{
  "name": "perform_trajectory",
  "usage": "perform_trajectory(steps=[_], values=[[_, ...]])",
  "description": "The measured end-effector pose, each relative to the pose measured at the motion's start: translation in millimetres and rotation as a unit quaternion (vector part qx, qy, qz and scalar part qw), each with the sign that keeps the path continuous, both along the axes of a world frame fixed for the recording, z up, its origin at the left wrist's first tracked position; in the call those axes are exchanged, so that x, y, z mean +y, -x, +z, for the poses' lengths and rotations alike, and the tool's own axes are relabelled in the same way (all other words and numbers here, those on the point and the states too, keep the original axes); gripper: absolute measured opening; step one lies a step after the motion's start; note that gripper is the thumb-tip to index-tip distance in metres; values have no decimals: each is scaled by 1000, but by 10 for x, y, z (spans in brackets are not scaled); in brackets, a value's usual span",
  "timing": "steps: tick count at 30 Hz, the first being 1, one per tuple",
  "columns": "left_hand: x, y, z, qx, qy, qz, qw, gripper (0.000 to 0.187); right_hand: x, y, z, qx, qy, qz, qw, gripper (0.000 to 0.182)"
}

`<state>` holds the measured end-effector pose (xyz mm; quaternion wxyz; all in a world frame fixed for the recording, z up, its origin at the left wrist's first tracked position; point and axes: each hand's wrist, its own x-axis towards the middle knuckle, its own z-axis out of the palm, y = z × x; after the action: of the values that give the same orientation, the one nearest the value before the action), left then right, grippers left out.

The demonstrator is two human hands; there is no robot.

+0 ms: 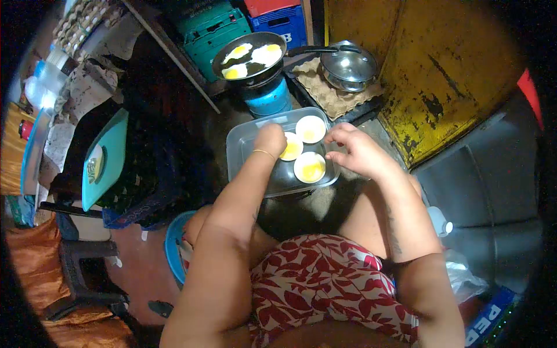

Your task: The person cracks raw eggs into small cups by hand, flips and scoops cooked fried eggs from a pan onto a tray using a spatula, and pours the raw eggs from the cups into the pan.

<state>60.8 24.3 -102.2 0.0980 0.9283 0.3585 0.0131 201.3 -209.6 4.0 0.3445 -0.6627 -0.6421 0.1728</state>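
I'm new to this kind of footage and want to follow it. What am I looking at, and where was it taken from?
There is no machine here: these are a person's own bare hands. The only picture comes from a camera worn on their head, looking forward and down past their arms and patterned clothing.

In front of them is a clear plastic tub holding three small white bowls, each with something yellow inside. The left hand is at the edge of the middle bowl; whether it grips it is hard to tell. The right hand is open beside the bowls and seems to hold nothing.

Beyond the tub, a dark frying pan with three eggs sits above a blue base, near a shiny lidded pot.
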Motion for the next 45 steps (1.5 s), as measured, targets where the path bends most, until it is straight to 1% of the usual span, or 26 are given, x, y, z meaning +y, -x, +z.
perform_trajectory(steps=[4, 6, 9, 11, 15, 18, 19, 20, 21, 22, 23, 25, 29, 32, 33, 34, 35, 36, 37, 38, 39, 40, 41, 42, 43, 45], values=[[-111, -5, 201, -25, -10, 15, 1000, 23, 0, -17, -36, -7, -3, -2, 1000, 33], [-263, 14, 320, -39, 78, 17, 996, 22, 8, -20, -53, -15, -8, 5, 1000, 33], [-551, -10, 300, 8, 126, -29, 992, 23, 24, -20, -75, -17, 0, 5, 1000, 33], [-648, 16, -21, 31, 88, -77, 993, 26, 32, 8, -70, -26, 8, 3, 1000, 32], [-936, 37, 57, 41, 34, -92, 994, 21, 57, 50, -82, -34, 15, 12, 999, 31], [-1024, 23, 40, 72, 30, -107, 991, 22, 45, 107, -29, -39, 24, 9, 999, 31], [-1058, 52, 77, 64, 24, -117, 991, 22, 47, 125, -23, -40, 23, 0, 999, 32], [-1102, 69, 163, 83, 38, -113, 989, 24, 53, 160, 56, -25, 74, -18, 997, 37], [-1125, 61, 68, 67, 17, -98, 993, 26, 69, 138, 17, -28, 59, -9, 998, 38], [-1177, 63, 193, 86, 51, -79, 992, 28, 83, 141, 1, -21, 63, -11, 998, 38], [-1179, 67, 226, 63, 94, -74, 991, 27, 93, 157, 3, -15, 68, -17, 997, 39], [-1195, 22, 323, 95, 123, -60, 986, 27, 113, 194, 34, -17, 73, -11, 997, 39], [-1217, 121, 187, 3, 65, -78, 995, 29, 128, 243, 49, -45, 72, -28, 996, 39], [-1128, 278, 541, -106, 41, -45, 993, 23, 125, 192, -19, -45, 70, -19, 996, 40], [-978, 406, 798, -128, 36, -49, 990, 22, 121, 198, -28, -54, 60, -11, 997, 40], [-772, 549, 909, -194, 56, -37, 979, 21, 104, 226, 2, -53, 60, -11, 997, 40], [-771, 834, 1575, -172, -69, 14, 983, 22, 72, 252, 68, -42, 67, -19, 997, 40], [-547, 1085, 1782, -239, -118, 38, 963, 23, 52, 269, 107, -31, 75, -27, 996, 40], [-332, 1361, 2116, -242, -122, 90, 959, 24, 43, 266, 111, -30, 75, -28, 996, 40], [-130, 1700, 2339, -253, -311, 60, 914, 18, 29, 253, 106, -38, 75, -33, 996, 40], [220, 2020, 2450, -326, -285, 158, 887, 17, 23, 243, 100, -46, 76, -38, 995, 40], [504, 2417, 2575, -282, -412, 168, 850, 18, 20, 228, 96, -45, 75, -39, 995, 40], [941, 2853, 2617, -252, -418, 244, 838, 17, 21, 213, 96, -47, 84, -42, 994, 39], [1144, 3217, 2673, -167, -437, 295, 833, 20, 24, 210, 97, -49, 92, -47, 993, 39], [1384, 3521, 2672, -63, -399, 389, 828, 26, 33, 219, 97, -48, 89, -53, 993, 39], [1899, 4117, 2485, 25, -332, 401, 854, 36, 44, 222, 86, -23, 105, -60, 992, 41]])
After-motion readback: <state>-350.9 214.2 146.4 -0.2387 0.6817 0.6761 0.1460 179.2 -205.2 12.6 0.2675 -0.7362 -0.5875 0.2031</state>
